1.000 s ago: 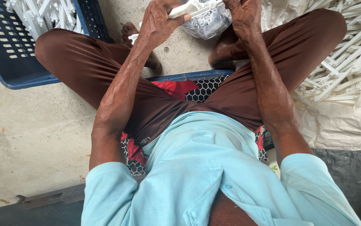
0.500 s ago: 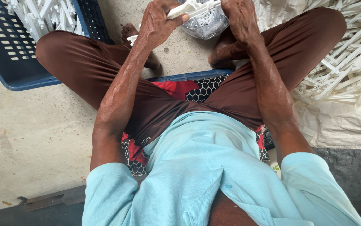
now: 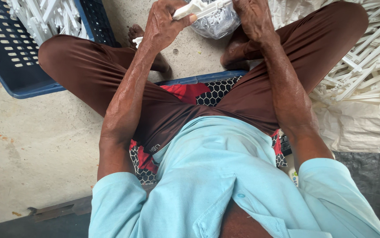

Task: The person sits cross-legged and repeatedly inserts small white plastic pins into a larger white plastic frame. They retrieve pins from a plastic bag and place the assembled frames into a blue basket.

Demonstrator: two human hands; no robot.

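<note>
**Both hands closed on one white plastic strip**

Since the earlier frame, both hands and the strip they share sit a little higher, close to the top edge of the view. The left hand is curled tight round the near end of the white plastic strip, thumb pressing on top, probably to steady it. The right hand is closed over the other end, fingers folded down. Held above the clear plastic bag between the bare feet, any bits would drop into it. A blue crate of white parts stands at the concrete floor's left edge; loose white pieces are piled at its right.
</note>
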